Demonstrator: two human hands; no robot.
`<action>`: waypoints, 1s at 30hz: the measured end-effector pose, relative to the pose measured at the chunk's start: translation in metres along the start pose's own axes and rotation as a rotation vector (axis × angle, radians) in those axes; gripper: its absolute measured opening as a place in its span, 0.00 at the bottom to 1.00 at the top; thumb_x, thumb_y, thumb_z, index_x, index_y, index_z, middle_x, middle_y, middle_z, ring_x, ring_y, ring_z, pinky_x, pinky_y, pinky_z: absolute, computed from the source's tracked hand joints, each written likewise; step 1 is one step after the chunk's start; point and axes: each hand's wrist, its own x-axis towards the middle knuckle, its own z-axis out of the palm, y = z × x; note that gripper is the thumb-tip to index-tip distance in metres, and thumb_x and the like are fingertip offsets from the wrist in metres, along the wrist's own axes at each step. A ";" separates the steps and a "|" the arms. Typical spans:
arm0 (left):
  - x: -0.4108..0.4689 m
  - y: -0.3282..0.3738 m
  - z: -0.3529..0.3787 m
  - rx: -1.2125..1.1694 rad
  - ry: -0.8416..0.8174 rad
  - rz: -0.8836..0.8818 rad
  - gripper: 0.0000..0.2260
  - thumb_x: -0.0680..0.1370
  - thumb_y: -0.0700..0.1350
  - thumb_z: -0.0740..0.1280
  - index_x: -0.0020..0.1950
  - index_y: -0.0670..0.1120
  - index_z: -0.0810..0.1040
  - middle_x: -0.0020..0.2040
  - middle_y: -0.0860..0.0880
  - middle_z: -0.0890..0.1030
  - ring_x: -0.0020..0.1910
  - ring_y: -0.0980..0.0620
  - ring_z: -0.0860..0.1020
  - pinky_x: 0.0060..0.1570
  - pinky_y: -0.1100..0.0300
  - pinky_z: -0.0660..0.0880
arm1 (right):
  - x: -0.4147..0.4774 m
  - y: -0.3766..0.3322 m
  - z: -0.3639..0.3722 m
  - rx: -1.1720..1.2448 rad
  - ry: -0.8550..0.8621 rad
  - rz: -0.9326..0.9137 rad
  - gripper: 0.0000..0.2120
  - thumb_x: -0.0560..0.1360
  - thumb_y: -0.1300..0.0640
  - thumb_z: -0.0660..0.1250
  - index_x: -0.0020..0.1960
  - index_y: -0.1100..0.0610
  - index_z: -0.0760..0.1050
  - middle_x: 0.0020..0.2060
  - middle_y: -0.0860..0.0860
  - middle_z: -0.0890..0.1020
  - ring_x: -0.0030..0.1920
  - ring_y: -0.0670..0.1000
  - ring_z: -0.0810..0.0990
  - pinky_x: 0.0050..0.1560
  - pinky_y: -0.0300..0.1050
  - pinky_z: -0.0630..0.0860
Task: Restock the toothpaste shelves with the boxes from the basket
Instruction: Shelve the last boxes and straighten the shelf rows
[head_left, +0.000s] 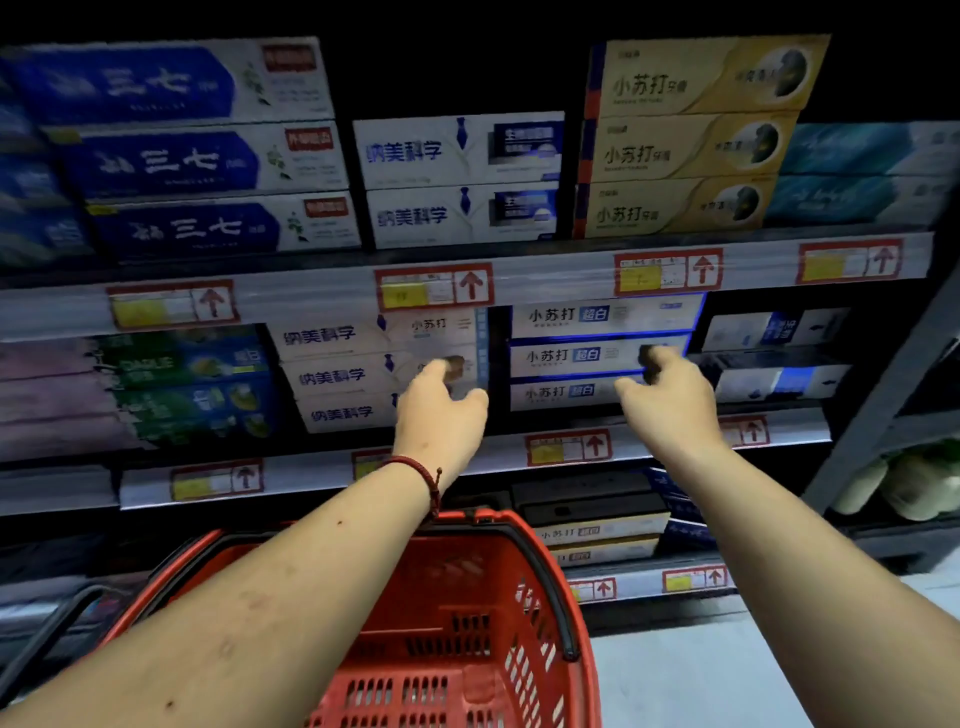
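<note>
Plainly, both bare arms reached up to the middle shelf (311, 475), whose front edge carried a glossy plastic strip with red-framed price tags (569, 447). The left hand (441, 415), a red braided cord bracelet (421, 475) at its wrist, had its fingers stretched almost straight and its thumb splayed to the right. The fingertips met the right end of a stack of three long, flat white cardboard toothpaste boxes (337, 374) lying flat near the middle of the shelf's front edge; nothing was enclosed in that hand.

The right hand (672, 400) lay against a neighbouring stack of white boxes with blue edges (571, 356), just to the right of the first stack. Its fingers were bent onto the face of the middle box and its thumb pointed left along that box's lower edge. Motion blur made it impossible to tell whether the hand gripped the box or only pressed it.

Left of the white stack, along the same shelf, sat shiny green and blue packs (197, 384). On the shelf above stood smooth yellow boxes (675, 150) toward the right end and dark blue and white boxes (171, 161) toward the left.

Below the forearms hung a red plastic basket (524, 665) with slotted lattice walls and a rounded rim.
</note>
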 end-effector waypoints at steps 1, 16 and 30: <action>0.000 -0.006 -0.012 0.011 -0.001 0.007 0.19 0.80 0.46 0.67 0.71 0.48 0.74 0.53 0.52 0.80 0.46 0.56 0.79 0.52 0.57 0.76 | -0.009 -0.006 0.005 0.022 -0.012 -0.020 0.27 0.78 0.59 0.67 0.76 0.59 0.68 0.71 0.55 0.75 0.65 0.55 0.77 0.60 0.41 0.70; 0.016 -0.117 -0.108 -0.022 0.025 -0.076 0.23 0.80 0.44 0.67 0.75 0.46 0.71 0.71 0.48 0.74 0.69 0.48 0.74 0.71 0.49 0.71 | -0.061 -0.045 0.116 0.036 -0.096 -0.051 0.18 0.76 0.66 0.67 0.65 0.60 0.77 0.56 0.52 0.82 0.55 0.45 0.77 0.50 0.31 0.65; 0.054 -0.121 -0.100 -0.057 0.117 -0.198 0.21 0.73 0.51 0.69 0.64 0.46 0.75 0.62 0.44 0.78 0.61 0.42 0.77 0.64 0.43 0.75 | -0.030 -0.048 0.153 0.073 -0.062 0.008 0.25 0.73 0.65 0.68 0.68 0.50 0.77 0.54 0.47 0.83 0.54 0.51 0.80 0.57 0.43 0.75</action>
